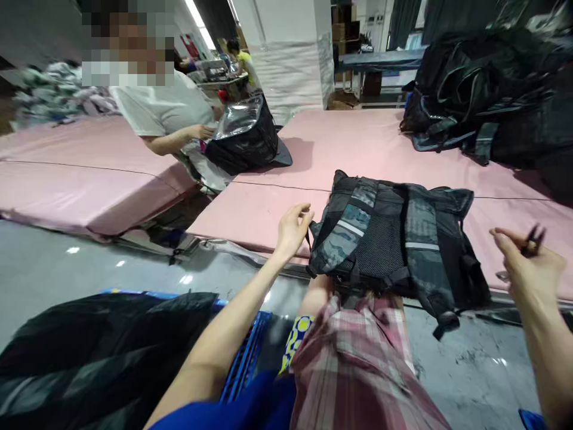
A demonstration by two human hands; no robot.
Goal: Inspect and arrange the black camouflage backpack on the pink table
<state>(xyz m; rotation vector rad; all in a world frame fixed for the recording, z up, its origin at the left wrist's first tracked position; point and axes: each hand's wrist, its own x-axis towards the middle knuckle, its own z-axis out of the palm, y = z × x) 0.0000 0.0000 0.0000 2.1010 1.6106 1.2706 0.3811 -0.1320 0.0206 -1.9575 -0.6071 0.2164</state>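
Observation:
A black backpack [385, 239] with grey camouflage shoulder straps and white reflective strips lies on the pink-covered table, its strap side up and its near edge over the table's front. My left hand [293, 230] hovers at the bag's left side, fingers loosely bent and apart, with nothing visible in them. Off to the right of the bag is my right hand [532, 269], closed around small dark thread snips [533, 239] whose tips point up. Thumb and forefinger of that hand come together; whether a thread is between them is too small to tell.
Black bags are heaped on the table's [358, 134] right [492, 95]. Across the table a person in a white shirt [165, 104] handles a black box-shaped bag [246, 134]. Dark bags [102, 352] lie over a blue crate [246, 352] at lower left. A white pillar [290, 65] stands behind.

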